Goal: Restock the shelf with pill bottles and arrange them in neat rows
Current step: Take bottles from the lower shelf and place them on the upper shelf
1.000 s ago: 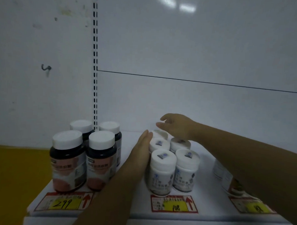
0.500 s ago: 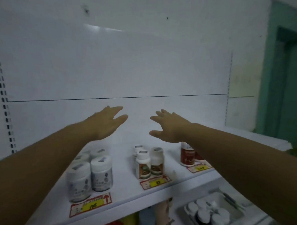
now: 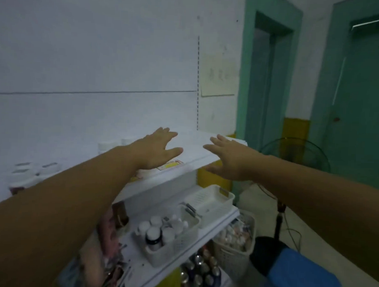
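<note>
My left hand (image 3: 157,149) hovers open, palm down, over the right part of the white top shelf (image 3: 197,148). My right hand (image 3: 231,159) is open too, just past the shelf's right end. Neither holds anything. White-capped pill bottles (image 3: 34,170) stand blurred at the shelf's left, and two more caps (image 3: 111,145) show behind my left forearm. On the lower shelf a white basket (image 3: 180,244) holds several white-capped bottles (image 3: 157,230).
An empty white basket (image 3: 212,200) sits right of the full one on the lower shelf. A laundry-style basket of packets (image 3: 234,243) stands on the floor. A standing fan (image 3: 295,160), green doors (image 3: 361,106) and a blue object (image 3: 297,276) are at right.
The view has swung right along the shelf, away from the rows of bottles. Both hands lifted off the white bottles and now hover open near the shelf's right end.
</note>
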Available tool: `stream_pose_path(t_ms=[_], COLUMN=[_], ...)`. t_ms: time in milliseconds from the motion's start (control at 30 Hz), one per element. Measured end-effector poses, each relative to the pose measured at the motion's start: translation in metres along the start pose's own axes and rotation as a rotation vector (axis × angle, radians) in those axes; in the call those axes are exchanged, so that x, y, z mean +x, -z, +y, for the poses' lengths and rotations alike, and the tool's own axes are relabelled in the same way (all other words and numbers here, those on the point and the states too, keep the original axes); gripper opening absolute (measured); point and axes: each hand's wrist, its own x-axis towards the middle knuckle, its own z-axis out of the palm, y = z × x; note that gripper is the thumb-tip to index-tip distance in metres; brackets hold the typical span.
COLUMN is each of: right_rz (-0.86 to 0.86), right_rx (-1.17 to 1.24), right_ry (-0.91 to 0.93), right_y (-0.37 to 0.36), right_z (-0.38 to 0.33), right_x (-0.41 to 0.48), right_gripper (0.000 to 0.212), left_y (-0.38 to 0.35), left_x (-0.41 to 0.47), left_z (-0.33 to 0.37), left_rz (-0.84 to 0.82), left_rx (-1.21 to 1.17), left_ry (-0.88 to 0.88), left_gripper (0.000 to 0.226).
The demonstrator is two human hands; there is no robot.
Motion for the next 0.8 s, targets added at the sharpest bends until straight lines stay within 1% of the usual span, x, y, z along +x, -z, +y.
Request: stream_pose_path(t_ms=[133, 233, 300, 367, 433, 500, 600, 667, 700, 800], right_rz=[-0.012, -0.077, -0.125, -0.167, -0.211, -0.245, -0.304, -0.373, -0.403, -0.427], right_rx=[0.125, 0.154, 0.174, 0.188, 0.224, 0.273, 0.367, 0.408, 0.417, 0.503], right_ry=[-0.119, -0.159, -0.154, -0.128, -0.099, -0.086, -0.079, -0.05, -0.028, 0.005], right_y=[-0.027, -0.062, -0.088, -0.113, -0.139, -0.169, -0.224, -0.266, -0.285, -0.331], right_z=[0.053, 0.073, 0.08, 0.083, 0.083, 0.079, 0.064, 0.049, 0.042, 0.02], right_x=[-0.037, -0.05, -0.047, -0.035, -0.015, 0.009, 0.046, 0.067, 0.076, 0.1], right_gripper=[0.066, 0.065, 0.064, 0.063, 0.063, 0.059, 0.056, 0.057, 0.059, 0.062], left_y=[-0.06, -0.119, -0.154, -0.18, -0.202, -0.229, -0.28, -0.317, -0.333, -0.365], left_x=[0.011, 0.008, 0.009, 0.012, 0.017, 0.02, 0.015, 0.01, 0.009, 0.013], left_z=[0.046, 0.05, 0.035, 0.011, -0.022, -0.057, -0.102, -0.119, -0.123, -0.127], left_rz=[0.023, -0.098, -0.202, -0.246, -0.211, -0.171, -0.174, -0.196, -0.187, -0.151], left_rx=[-0.151, -0.178, -0.15, -0.186, -0.254, -0.296, -0.324, -0.376, -0.359, -0.196], left_ry=[-0.123, -0.142, -0.093, -0.006, 0.101, 0.213, 0.367, 0.42, 0.432, 0.409], left_gripper=[0.054, 0.053, 0.053, 0.051, 0.045, 0.046, 0.045, 0.051, 0.055, 0.066])
